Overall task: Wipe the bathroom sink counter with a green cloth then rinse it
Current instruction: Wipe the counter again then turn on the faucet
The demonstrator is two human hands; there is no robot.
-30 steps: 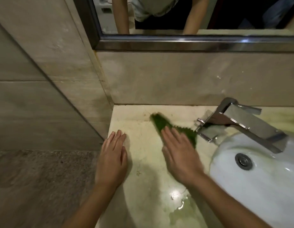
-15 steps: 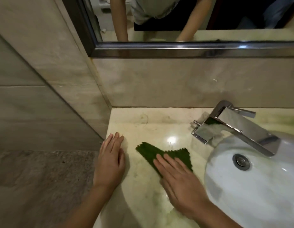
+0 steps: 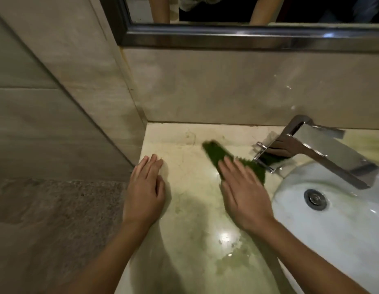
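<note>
A green cloth (image 3: 216, 152) lies flat on the pale marble counter (image 3: 184, 209), blurred with motion, its far end near the back wall and its right edge close to the tap's base. My right hand (image 3: 243, 192) presses on it with straight fingers, covering its near part. My left hand (image 3: 145, 192) rests flat on the counter's left edge, fingers straight, touching nothing else. The white sink basin (image 3: 332, 240) with its metal drain (image 3: 315, 199) sits at the right.
A chrome tap (image 3: 315, 149) reaches over the basin from the back wall. A puddle of water (image 3: 229, 257) lies on the near counter. A tiled wall (image 3: 57, 102) closes the left side, and a steel-framed mirror (image 3: 248, 39) hangs above.
My right hand has pushed the cloth away from me, from the counter's middle back towards the wall and the tap's base. My left hand has stayed in place.
</note>
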